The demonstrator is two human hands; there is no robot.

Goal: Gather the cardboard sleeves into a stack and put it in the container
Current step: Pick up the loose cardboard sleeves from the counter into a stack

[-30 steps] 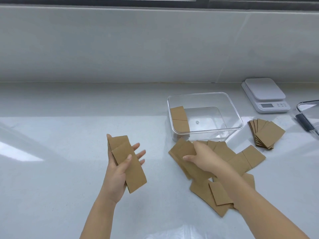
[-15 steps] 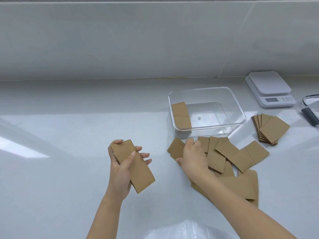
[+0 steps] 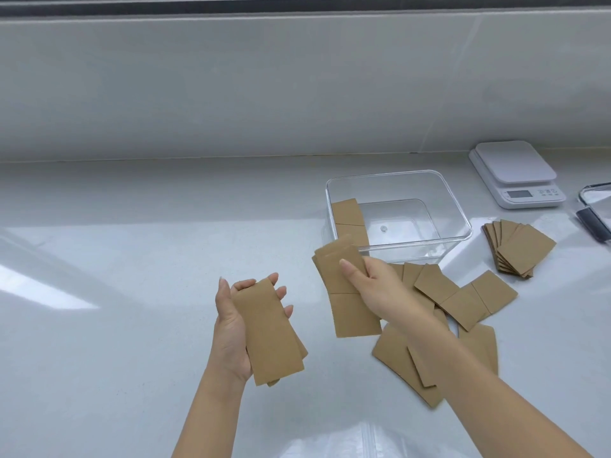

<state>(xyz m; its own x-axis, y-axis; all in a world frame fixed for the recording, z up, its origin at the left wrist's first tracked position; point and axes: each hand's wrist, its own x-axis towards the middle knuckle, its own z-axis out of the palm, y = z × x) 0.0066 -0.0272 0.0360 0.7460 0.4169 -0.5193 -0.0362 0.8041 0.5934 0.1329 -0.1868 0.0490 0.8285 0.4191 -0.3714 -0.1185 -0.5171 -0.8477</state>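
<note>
My left hand [image 3: 231, 328] cradles a small stack of brown cardboard sleeves [image 3: 269, 335] in its palm, fingers loosely curled around the stack. My right hand [image 3: 377, 289] pinches a couple of sleeves [image 3: 347, 299] lifted off the counter, just right of the left hand. Several loose sleeves [image 3: 463, 299] lie scattered under and right of my right forearm. The clear plastic container [image 3: 439, 196] stands behind them with a sleeve stack [image 3: 348, 219] leaning at its left end.
A fanned stack of sleeves [image 3: 519, 249] lies right of the container. A white kitchen scale [image 3: 515, 173] sits at the back right. A clear lid with a dark clip [image 3: 595, 209] shows at the right edge. A pale wall backs the counter.
My right hand has lifted a couple of sleeves off the loose pile and brought them left toward my left hand. My left hand has opened its fingers under its stack.
</note>
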